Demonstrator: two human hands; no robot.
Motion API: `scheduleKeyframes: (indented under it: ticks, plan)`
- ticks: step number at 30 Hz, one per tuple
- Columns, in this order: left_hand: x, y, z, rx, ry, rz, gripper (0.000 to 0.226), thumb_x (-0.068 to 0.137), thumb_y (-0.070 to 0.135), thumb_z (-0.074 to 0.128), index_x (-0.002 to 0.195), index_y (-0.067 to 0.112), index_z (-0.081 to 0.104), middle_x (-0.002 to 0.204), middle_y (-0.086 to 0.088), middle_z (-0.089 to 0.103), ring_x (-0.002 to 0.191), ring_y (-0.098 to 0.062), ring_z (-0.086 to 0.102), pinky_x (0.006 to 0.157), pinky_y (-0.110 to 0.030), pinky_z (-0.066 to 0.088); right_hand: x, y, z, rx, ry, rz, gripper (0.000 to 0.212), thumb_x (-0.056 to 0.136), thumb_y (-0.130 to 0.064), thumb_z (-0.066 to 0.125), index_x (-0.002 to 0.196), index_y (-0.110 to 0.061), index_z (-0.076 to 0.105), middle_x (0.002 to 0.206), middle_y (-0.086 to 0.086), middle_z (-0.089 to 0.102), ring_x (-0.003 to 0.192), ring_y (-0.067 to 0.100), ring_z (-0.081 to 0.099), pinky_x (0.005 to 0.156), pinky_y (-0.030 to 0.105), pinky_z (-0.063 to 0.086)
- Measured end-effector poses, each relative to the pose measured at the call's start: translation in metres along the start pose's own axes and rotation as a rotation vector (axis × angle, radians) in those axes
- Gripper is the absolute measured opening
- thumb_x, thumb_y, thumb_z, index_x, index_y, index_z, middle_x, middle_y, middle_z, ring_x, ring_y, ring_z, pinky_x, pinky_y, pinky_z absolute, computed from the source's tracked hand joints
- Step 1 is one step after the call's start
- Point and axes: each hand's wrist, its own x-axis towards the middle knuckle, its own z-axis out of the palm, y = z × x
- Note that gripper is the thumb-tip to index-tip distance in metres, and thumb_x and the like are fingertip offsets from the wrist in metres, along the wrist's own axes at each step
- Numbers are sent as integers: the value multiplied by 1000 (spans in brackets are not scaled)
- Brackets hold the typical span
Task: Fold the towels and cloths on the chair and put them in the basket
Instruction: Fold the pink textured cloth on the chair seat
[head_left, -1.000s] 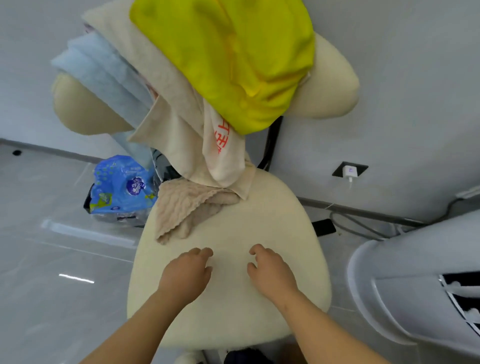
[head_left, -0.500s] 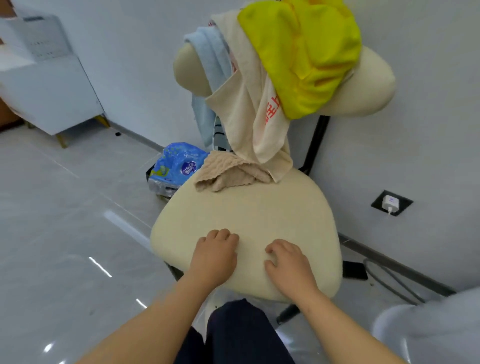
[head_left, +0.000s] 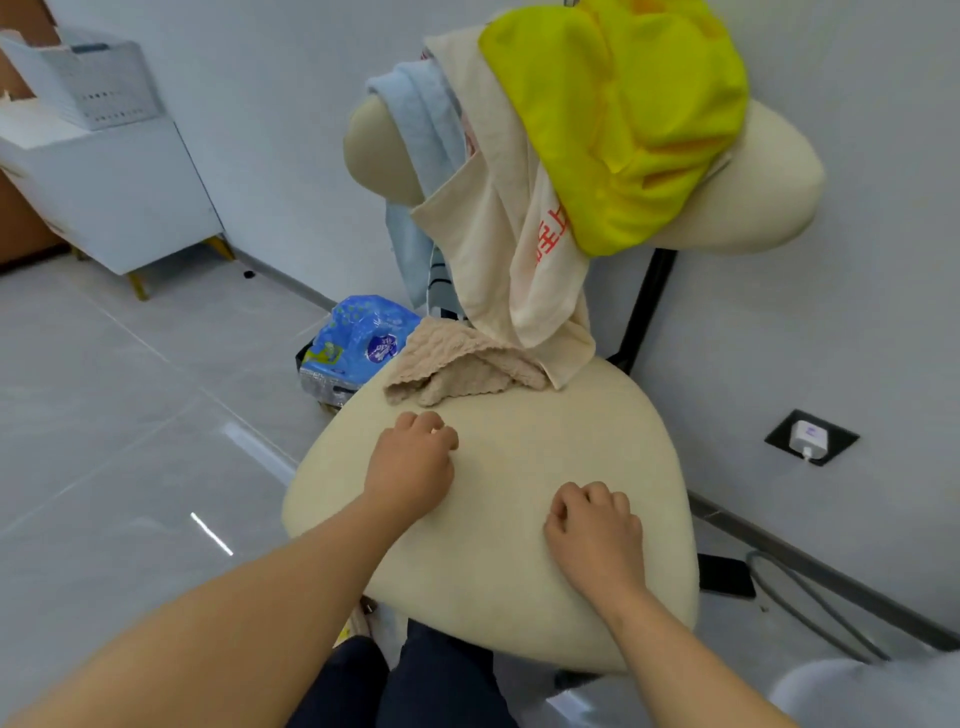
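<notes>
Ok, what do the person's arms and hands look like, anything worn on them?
The left arm and right arm are bare, with no sleeve in view. The left hand and right hand wear no gloves, and no ring, watch or bracelet shows. Dark navy trousers show below.

Your two hands, both palm down and set apart.
Your left hand (head_left: 410, 467) lies farther forward than your right hand (head_left: 592, 530); both have fingers curled under, gripping nothing.
</notes>
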Motion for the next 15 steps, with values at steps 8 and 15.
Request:
scheduleKeyframes:
  ticks: [8,15]
  plan:
    - [80,-17,8,-110,-174,-176,41,89,25,48,129,33,50,155,-2,16,144,-26,5,112,-45,19,15,1,14,-14,117,39,17,86,-33,50,74,-26,41,80,-7,43,80,19,43,67,31,30]
    - [35,-9,9,-111,-255,-43,44,90,16,40,132,26,46,138,7,43,129,-16,37,100,-33,36,3,4,15,34,122,25,11,85,-38,58,86,-28,54,93,-7,53,91,20,50,71,30,31]
